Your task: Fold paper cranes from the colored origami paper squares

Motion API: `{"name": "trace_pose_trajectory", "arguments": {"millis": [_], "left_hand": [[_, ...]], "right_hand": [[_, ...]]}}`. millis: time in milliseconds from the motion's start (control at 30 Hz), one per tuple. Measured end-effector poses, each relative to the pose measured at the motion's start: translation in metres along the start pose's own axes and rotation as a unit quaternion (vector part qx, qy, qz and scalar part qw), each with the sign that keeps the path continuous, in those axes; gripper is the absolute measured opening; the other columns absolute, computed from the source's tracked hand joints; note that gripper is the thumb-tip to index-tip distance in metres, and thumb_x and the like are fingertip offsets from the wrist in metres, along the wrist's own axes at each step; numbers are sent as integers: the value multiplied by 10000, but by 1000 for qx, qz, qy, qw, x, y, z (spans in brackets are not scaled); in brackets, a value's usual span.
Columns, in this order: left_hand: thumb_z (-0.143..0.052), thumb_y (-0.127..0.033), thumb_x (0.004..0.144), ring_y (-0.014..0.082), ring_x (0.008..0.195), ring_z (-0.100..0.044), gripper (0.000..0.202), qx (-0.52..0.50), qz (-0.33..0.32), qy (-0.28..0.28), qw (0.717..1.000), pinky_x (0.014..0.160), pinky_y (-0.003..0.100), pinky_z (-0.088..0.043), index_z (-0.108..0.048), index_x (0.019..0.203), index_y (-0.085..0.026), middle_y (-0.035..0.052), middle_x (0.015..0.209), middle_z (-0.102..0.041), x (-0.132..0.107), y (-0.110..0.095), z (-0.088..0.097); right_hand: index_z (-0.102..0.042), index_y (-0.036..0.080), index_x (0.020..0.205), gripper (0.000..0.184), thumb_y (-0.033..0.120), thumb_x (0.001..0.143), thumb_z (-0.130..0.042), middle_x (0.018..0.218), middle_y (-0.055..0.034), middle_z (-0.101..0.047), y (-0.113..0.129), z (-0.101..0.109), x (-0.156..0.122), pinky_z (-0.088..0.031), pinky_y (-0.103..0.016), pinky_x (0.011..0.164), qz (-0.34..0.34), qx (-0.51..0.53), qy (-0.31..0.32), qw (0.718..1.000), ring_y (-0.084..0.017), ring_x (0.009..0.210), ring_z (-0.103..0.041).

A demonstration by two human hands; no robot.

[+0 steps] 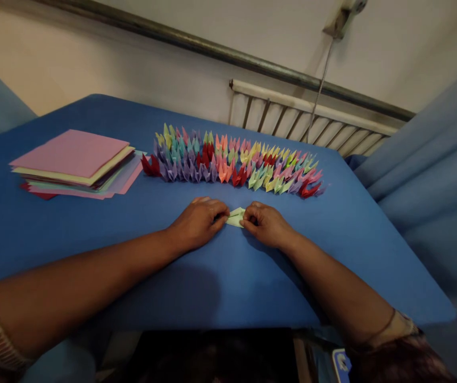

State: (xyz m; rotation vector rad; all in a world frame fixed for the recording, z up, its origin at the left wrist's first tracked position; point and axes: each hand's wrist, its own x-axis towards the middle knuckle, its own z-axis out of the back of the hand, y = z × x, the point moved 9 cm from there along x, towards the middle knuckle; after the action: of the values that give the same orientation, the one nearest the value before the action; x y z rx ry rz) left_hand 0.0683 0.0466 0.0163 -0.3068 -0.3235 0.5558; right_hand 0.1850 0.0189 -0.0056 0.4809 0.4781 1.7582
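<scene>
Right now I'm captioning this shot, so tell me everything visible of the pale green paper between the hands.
The pale green paper is small, matte-looking and folded, with a crease or edge line across its face. It is at or just above the blue tabletop, nearer the wearer than the rows of folded figures. The left hand touches its left end; the right hand pinches its right. Fingers hide its full outline.

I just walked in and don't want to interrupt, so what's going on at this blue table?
A person has a small pale green folded paper between two bare hands at the blue table. The left hand is at its left end, and the right hand pinches its right end. Beyond it stand rows of colourful folded paper figures. Off to the left lies a stack of coloured sheets, a pink one on top.
</scene>
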Motion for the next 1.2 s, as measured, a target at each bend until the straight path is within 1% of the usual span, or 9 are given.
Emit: {"name": "trace_pose_trajectory", "arguments": {"millis": [167, 267, 400, 533, 800, 900, 1000, 1100, 1200], "left_hand": [[-505, -234, 907, 223, 892, -593, 194, 39, -22, 10, 999, 874, 404, -399, -673, 994, -193, 45, 889, -691, -1, -2, -2], [-513, -242, 903, 223, 864, -581, 201, 44, -16, 13, 999, 866, 405, -400, -691, 982, -192, 50, 861, -675, -2, -2, -4], [-531, -230, 885, 224, 868, -572, 186, 34, -5, 9, 999, 867, 405, -395, -684, 982, -192, 49, 876, -674, -3, 1, -3], [-518, -228, 889, 212, 834, -564, 158, 32, -1, 16, 999, 838, 391, -391, -669, 917, -192, 38, 848, -664, -4, 2, -2], [-494, -247, 915, 233, 831, -558, 211, 110, -23, 45, 993, 815, 407, -388, -695, 885, -189, 55, 806, -655, -10, -1, 6], [-484, -235, 927, 265, 951, -558, 234, 127, -56, 40, 990, 873, 434, -392, -701, 1002, -192, 83, 961, -680, -14, -11, 8], [-458, -240, 948, 278, 1088, -537, 298, 115, -104, 52, 987, 939, 437, -393, -655, 1168, -199, 93, 1183, -651, -19, -24, 1], [-449, -245, 957, 250, 1069, -566, 307, 85, -111, 71, 988, 947, 413, -416, -637, 1196, -199, 85, 1196, -655, -22, -27, -7], [-458, -250, 956, 237, 1078, -577, 308, 59, -111, 55, 991, 964, 404, -426, -614, 1215, -195, 89, 1209, -645, -22, -28, -5]], "right_hand": [[-576, 187, 749, 111, 205, 850, -617, 770, 13, -533, -2, -1, 0, -383, -255, 668, -8, 12, -9, 1000, -115, 686, -489], [-588, 195, 858, 82, 170, 810, -650, 812, 9, -561, -6, 2, -1, -403, -259, 675, -19, 31, -30, 999, -125, 703, -505], [-592, 230, 1139, 359, 86, 810, -607, 975, -21, -578, 0, 1, -2, -436, -276, 748, 27, 33, -26, 999, -138, 793, -540], [-672, 238, 1079, 272, 111, 878, -541, 977, -32, -591, 6, -7, -5, -440, -273, 766, 57, 7, 18, 998, -146, 838, -564], [-699, 226, 1046, 218, 238, 946, -505, 973, -54, -607, 19, -4, -9, -423, -278, 745, 77, -70, 44, 994, -162, 823, -547], [-696, 216, 1049, 210, 228, 936, -520, 983, -65, -611, 20, -4, -9, -420, -286, 746, 76, -76, 49, 993, -170, 829, -544], [-695, 220, 1048, 209, 223, 933, -521, 974, -64, -610, 21, -4, -9, -423, -293, 745, 75, -83, 52, 992, -173, 824, -541], [-703, 232, 1045, 201, 228, 922, -544, 1012, -73, -612, 23, -2, -9, -434, -324, 789, 83, -112, 49, 989, -192, 880, -543], [-714, 244, 1049, 193, 266, 912, -580, 1194, -98, -594, 27, 3, -9, -424, -412, 895, 94, -151, 22, 984, -255, 1062, -526]]}}
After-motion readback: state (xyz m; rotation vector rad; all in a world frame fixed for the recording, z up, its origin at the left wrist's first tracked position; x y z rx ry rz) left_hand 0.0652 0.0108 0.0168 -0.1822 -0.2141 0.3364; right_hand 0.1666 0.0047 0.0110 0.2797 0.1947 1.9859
